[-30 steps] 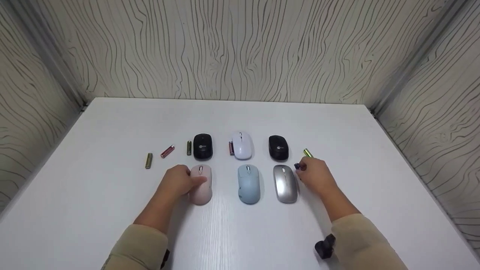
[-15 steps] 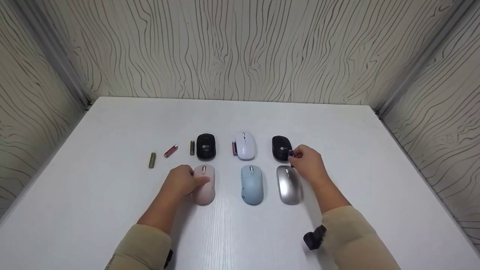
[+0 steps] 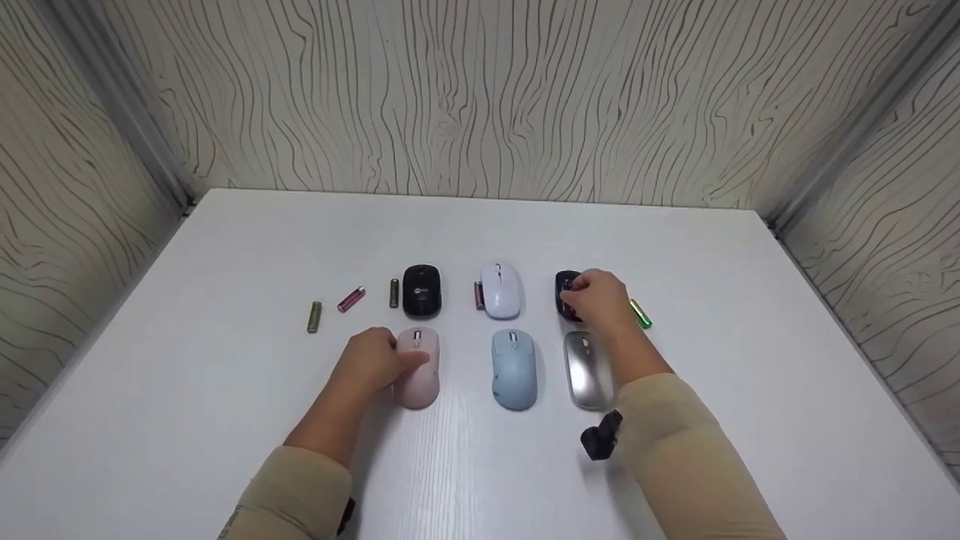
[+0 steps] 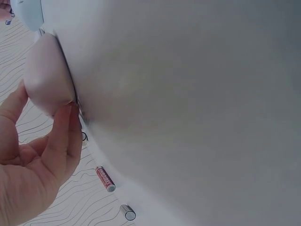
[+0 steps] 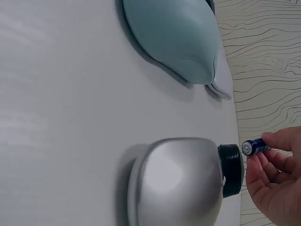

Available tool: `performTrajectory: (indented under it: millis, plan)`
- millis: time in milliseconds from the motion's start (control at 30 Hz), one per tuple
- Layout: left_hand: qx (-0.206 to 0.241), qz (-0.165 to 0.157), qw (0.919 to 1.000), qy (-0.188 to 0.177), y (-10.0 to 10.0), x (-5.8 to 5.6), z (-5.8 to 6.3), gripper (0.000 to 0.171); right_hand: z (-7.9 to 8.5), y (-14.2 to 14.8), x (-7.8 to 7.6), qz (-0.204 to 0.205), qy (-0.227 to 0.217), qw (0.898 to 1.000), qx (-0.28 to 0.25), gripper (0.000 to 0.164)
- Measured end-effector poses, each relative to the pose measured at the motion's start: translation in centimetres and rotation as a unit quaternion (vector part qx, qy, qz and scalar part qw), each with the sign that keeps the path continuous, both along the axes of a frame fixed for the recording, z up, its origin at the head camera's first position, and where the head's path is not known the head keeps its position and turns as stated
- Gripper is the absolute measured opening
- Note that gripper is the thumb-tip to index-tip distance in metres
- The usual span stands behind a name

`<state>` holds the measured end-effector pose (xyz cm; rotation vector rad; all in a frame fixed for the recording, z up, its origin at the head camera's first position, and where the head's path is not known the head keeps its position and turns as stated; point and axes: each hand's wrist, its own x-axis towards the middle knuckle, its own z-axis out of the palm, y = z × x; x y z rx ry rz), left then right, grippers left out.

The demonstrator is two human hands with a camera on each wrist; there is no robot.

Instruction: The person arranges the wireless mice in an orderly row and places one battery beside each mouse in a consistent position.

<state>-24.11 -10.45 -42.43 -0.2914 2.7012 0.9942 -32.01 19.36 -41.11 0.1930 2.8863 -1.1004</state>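
In the head view my left hand (image 3: pixel 367 358) holds the pink mouse (image 3: pixel 418 384) at its left side, thumb over its top. The left wrist view shows that mouse (image 4: pixel 49 75) between thumb and fingertips. Between the thumb and fingers of my right hand (image 3: pixel 602 300) is a small dark blue battery (image 5: pixel 254 147). It is held at the right black mouse (image 3: pixel 565 280), which the hand partly covers. Just below that hand lies the silver mouse (image 3: pixel 589 371), partly overlapped by the wrist. A green battery (image 3: pixel 640 313) rests right of the hand.
A light blue mouse (image 3: pixel 514 371) sits between the hands. Behind stand a white mouse (image 3: pixel 500 291) with a red battery (image 3: pixel 478 295) beside it, and another black mouse (image 3: pixel 422 291). A red battery (image 3: pixel 351 299) and green ones (image 3: pixel 314 316) lie at left.
My right hand has moved up and left from beside the silver mouse to the right black mouse, carrying the blue battery. The left hand stays on the pink mouse. The view has shifted slightly.
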Motion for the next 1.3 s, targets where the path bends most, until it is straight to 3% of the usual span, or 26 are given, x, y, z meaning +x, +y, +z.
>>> performTrajectory:
  millis: [367, 600, 833, 1300]
  plan:
    - [0.011, 0.004, 0.9999, 0.005, 0.2, 0.0, 0.0, 0.044, 0.4, -2.7, -2.1, 0.0, -0.018, 0.996, 0.085, 0.017]
    - [0.013, 0.012, 0.9998, -0.009, 0.3, -0.2, -0.2, 0.046, 0.1, -3.5, -2.6, -0.001, -0.027, 0.991, 0.128, 0.024]
    - [0.005, 0.013, 0.9998, -0.012, 0.0, -0.3, -0.3, 0.049, -0.1, -5.2, -3.0, 0.042, -0.037, 0.972, 0.229, 0.021]
    - [0.004, 0.016, 0.9998, -0.01, 0.0, -0.3, -0.3, 0.048, -0.9, -7.2, -3.0, 0.05, -0.056, 0.955, 0.288, 0.024]
